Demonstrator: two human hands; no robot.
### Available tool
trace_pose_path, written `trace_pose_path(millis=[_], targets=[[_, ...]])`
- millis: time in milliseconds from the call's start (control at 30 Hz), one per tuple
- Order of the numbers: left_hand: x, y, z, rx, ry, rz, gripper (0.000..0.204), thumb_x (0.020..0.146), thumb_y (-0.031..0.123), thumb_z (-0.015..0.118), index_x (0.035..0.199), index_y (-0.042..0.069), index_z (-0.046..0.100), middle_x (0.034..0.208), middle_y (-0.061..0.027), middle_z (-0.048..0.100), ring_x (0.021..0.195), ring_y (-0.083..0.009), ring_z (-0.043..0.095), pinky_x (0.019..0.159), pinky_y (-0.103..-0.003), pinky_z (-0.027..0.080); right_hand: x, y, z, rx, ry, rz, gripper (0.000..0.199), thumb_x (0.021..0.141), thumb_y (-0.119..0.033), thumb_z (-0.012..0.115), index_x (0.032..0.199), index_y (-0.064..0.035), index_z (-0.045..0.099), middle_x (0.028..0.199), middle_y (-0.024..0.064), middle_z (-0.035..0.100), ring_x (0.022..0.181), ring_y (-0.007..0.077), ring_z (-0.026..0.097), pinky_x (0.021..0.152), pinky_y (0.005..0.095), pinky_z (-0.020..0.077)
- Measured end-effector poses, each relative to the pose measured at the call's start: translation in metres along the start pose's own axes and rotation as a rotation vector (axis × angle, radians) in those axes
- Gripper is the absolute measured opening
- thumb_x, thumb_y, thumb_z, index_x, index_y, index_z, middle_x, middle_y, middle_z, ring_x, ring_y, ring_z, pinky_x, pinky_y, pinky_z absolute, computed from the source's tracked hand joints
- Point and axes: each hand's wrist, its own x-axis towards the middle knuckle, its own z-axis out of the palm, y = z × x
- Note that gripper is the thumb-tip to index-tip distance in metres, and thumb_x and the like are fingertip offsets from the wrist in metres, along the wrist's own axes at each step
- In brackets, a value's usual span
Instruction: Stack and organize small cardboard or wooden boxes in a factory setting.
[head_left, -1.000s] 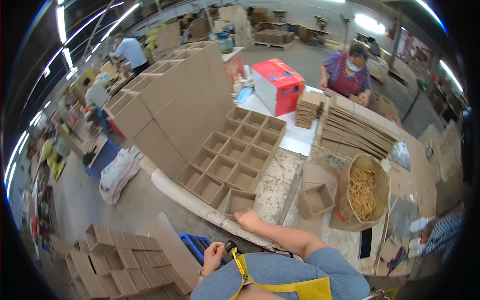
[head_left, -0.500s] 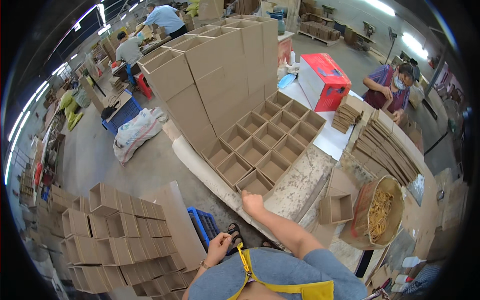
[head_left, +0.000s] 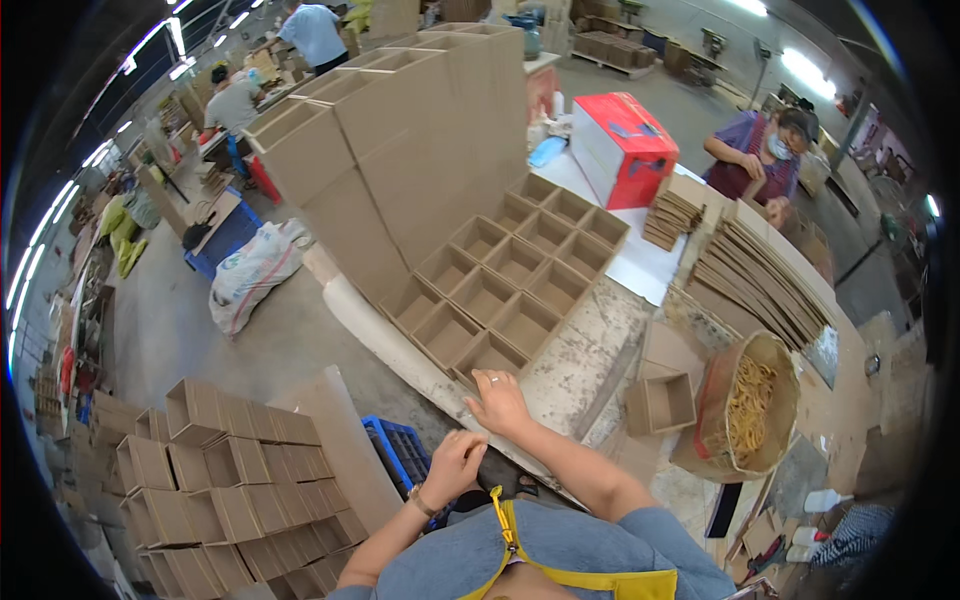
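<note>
Head view, looking straight down the worktable: the right hand point(head_left: 497, 400) lies flat on the near edge of the table point(head_left: 590, 360), fingers spread and stretched forward, gripping nothing, fingertips just touching the rim of the nearest open cardboard box point(head_left: 487, 355). That box sits at the near corner of a block of open brown trays point(head_left: 510, 275), packed side by side in rows across the table. The left hand point(head_left: 452, 463) hangs lower, below the table edge, fingers curled loosely inward; whether it has anything in it I cannot tell. Just beside it, a blue plastic crate point(head_left: 400, 450) on the floor. Behind the trays, tall stacked cardboard boxes point(head_left: 420, 150) rise like steps. To the right, a single small open box point(head_left: 662, 403) stands alone, next to a round basket of yellow rubber bands point(head_left: 745, 410). Beyond that, fanned flat cardboard sheets point(head_left: 760, 280) and a red box point(head_left: 625, 145). A person in purple point(head_left: 755, 160) works at the far side. Down left on the floor, more folded boxes point(head_left: 220, 490) and a white sack point(head_left: 250, 275).
</note>
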Motion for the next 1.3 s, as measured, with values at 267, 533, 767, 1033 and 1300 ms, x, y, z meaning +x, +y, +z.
trace_pose_path(millis=[267, 533, 767, 1033, 1300], targets=[[0.097, 0.099, 0.096, 0.054, -0.182, 0.723, 0.023, 0.072, 0.005, 0.062, 0.095, 0.005, 0.058, 0.083, -0.0091, 0.057, 0.081, -0.0275, 0.05, 0.075, -0.037, 0.041, -0.17, 0.061, -0.064, 0.064, -0.182, 0.323, 0.012, 0.078, -0.015, 0.056, 0.083, -0.0055, 0.061, 0.078, 0.0175, 0.059, 0.075, 0.0375, 0.057, 0.067, 0.0473, 0.0453], [0.138, 0.135, 0.248, -0.025, -0.338, 0.889, 0.009, 0.074, 0.004, 0.059, 0.082, 0.005, 0.055, 0.077, -0.0086, 0.056, 0.08, -0.0264, 0.052, 0.073, -0.037, 0.04, -0.262, 0.069, -0.115, 0.043, -0.044, 0.609, 0.015, 0.081, -0.018, 0.054, 0.08, -0.0056, 0.062, 0.081, 0.0149, 0.063, 0.074, 0.0335, 0.061, 0.065, 0.0431, 0.0482], [0.113, 0.109, 0.263, -0.182, -0.418, 0.589, 0.007, 0.079, 0.001, 0.055, 0.085, 0.003, 0.057, 0.078, -0.012, 0.058, 0.077, -0.0299, 0.055, 0.069, -0.038, 0.045, -0.273, 0.07, -0.125, -0.021, -0.125, 0.59, 0.014, 0.078, -0.018, 0.057, 0.085, -0.0081, 0.064, 0.081, 0.0141, 0.064, 0.074, 0.0319, 0.061, 0.066, 0.0415, 0.0489], [0.135, 0.124, 0.233, -0.456, -0.479, 0.273, 0.009, 0.084, 0.004, 0.054, 0.092, 0.002, 0.059, 0.083, -0.0087, 0.061, 0.074, -0.0157, 0.06, 0.066, -0.027, 0.048, -0.253, 0.077, -0.139, 0.013, -0.032, 0.567, 0.015, 0.082, -0.021, 0.056, 0.086, -0.0081, 0.064, 0.082, 0.0136, 0.064, 0.075, 0.0333, 0.061, 0.067, 0.0423, 0.0489], [0.164, 0.285, 0.283, -0.267, -0.472, 0.971, 0.01, 0.077, 0.007, 0.063, 0.086, 0.004, 0.062, 0.086, -0.0103, 0.06, 0.078, -0.0255, 0.057, 0.071, -0.034, 0.048, -0.206, 0.076, -0.155, -0.164, 0.266, 0.33, 0.023, 0.08, -0.016, 0.055, 0.1, -0.006, 0.058, 0.103, 0.0129, 0.058, 0.1, 0.0333, 0.053, 0.085, 0.0429, 0.0435]])
